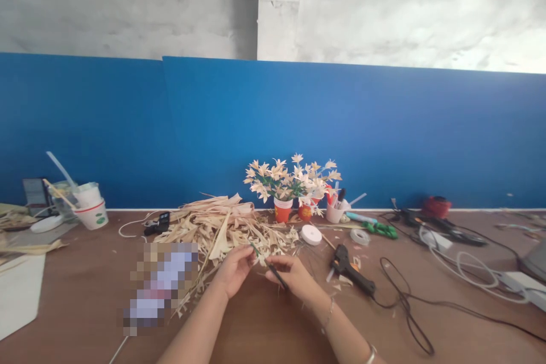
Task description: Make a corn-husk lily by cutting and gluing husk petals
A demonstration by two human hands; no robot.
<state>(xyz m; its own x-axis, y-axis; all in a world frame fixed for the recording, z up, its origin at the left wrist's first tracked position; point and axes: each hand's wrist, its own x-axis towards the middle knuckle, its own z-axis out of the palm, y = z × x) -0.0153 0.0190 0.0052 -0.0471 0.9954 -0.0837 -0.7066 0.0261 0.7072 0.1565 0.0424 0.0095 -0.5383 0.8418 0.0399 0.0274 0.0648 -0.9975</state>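
My left hand (pixel 236 268) is closed in a pinch on a thin green stem (pixel 253 248), just in front of a heap of dried husk strips (pixel 222 222). A small pale piece shows by its fingertips. Close on the right, my right hand (pixel 294 276) grips a slim dark stick-like tool (pixel 277 274); its exact kind is unclear. The tool's tip points toward the left hand. Behind both hands, pale handmade flowers (pixel 279 173) stand in red cups (pixel 282 211).
A black glue gun (pixel 352 270) with a trailing cable (pixel 409 310) lies to the right. White tape roll (pixel 311 234), clear tape (pixel 360 236) and a pen cup (pixel 335 214) sit behind. At left are a blurred-out object (pixel 160 287) and a white bucket (pixel 91 215). A blue partition (pixel 205 125) borders the table.
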